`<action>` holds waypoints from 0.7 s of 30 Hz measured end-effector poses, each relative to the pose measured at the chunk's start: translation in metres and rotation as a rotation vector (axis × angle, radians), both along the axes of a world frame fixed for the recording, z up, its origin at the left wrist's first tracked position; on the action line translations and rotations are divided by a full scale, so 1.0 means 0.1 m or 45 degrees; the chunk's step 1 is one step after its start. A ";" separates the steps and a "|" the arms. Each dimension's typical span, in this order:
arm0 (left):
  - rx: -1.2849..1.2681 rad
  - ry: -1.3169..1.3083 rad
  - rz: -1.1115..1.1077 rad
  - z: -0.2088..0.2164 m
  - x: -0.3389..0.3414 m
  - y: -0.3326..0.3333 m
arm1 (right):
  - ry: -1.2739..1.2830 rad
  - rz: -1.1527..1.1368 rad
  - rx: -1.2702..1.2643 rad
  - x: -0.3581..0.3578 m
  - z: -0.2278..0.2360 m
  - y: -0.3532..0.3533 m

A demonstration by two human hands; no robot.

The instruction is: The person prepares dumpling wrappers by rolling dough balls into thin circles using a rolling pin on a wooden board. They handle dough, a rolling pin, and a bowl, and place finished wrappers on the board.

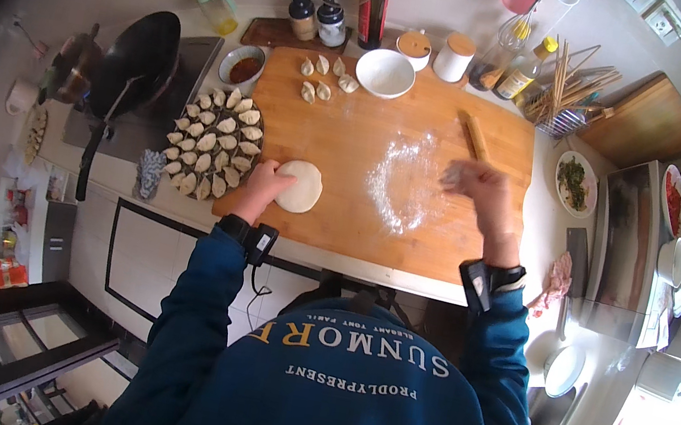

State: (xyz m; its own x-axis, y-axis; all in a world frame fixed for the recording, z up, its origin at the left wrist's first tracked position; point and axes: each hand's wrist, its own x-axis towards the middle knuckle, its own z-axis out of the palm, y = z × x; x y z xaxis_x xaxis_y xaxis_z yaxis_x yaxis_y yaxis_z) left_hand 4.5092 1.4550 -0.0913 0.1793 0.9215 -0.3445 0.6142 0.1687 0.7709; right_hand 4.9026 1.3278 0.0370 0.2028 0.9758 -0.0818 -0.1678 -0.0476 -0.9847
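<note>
My left hand (265, 183) lay flat, fingers on the dough round (299, 186) at the wooden board's (354, 137) left edge. My right hand (477, 187) was loosely closed over the flour patch (404, 189), blurred; can't tell what it held. Risk: dough sticking if underfloured, or my sleeve knocking the dumpling tray (212, 143) just beside. Rolling pin (475, 136) near. Crowded kitchen tabletop, wok (134, 67) left.

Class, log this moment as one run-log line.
left hand: on dough round | right hand: blurred above floured board | rolling pin: lying free
</note>
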 end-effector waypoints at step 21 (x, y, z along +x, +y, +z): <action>0.157 -0.539 -0.300 0.14 1.94 -0.40 | -0.272 -0.099 -0.158 0.13 0.48 -0.09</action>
State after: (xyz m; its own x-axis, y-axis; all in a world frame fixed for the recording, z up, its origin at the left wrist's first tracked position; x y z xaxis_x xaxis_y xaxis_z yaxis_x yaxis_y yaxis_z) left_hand 4.7033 1.4147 -0.0778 0.4881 0.8684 -0.0876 0.2537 -0.0452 0.9662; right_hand 4.9157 1.3186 0.0854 0.3021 0.9418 -0.1475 0.0356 -0.1657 -0.9855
